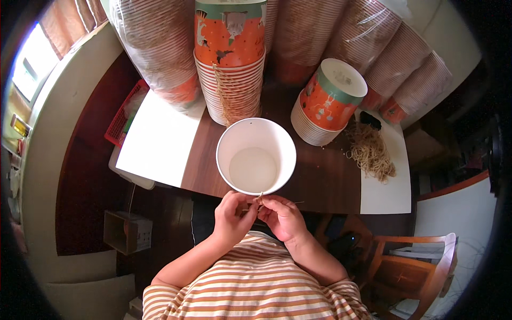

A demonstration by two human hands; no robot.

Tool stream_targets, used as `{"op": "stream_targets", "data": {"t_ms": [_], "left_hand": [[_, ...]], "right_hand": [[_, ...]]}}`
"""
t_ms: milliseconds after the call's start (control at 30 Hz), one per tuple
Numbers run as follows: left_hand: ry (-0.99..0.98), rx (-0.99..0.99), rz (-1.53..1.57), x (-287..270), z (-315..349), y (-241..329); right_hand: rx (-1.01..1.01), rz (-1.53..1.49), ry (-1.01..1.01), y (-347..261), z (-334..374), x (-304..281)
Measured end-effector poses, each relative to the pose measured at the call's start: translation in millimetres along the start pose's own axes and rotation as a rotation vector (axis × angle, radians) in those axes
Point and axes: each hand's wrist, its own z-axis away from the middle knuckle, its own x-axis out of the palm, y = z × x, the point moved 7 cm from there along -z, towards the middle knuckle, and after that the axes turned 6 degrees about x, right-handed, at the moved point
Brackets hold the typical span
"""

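Note:
A paper bucket (255, 166), white inside, stands at the near edge of the brown table with its mouth toward me. Both my hands meet at its near rim, around a thin piece of twine (260, 198) that passes over that rim. My left hand (233, 214) pinches the twine between thumb and fingers. Close beside it, my right hand (282, 217) grips the twine too, and a loose end sticks out to the right past its fingers. A small dark hole shows in the far rim. The exact shape of the twine between the fingertips is partly hidden.
Behind the bucket rises a tall stack of orange and green paper buckets (230, 37) with twine handles hanging down. A shorter bucket stack (328, 104) and a twine bundle (373, 152) are at right. Plastic-wrapped stacks (157, 48) line the back. A wooden chair (408, 272) stands lower right.

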Motion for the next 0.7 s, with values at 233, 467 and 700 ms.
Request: {"op": "stream_targets", "data": {"t_ms": [233,467,700], "left_hand": [[-0.046,0.675,-0.459,0,4,32],[-0.080,0.735,-0.485,1,8,31],[-0.058,0.671,-0.407,-1,6,29]], "right_hand": [[-0.016,-0.016,0.061,8,3,1],[-0.063,0.007,0.055,8,5,2],[-0.061,0.030,0.092,6,8,4]]}}
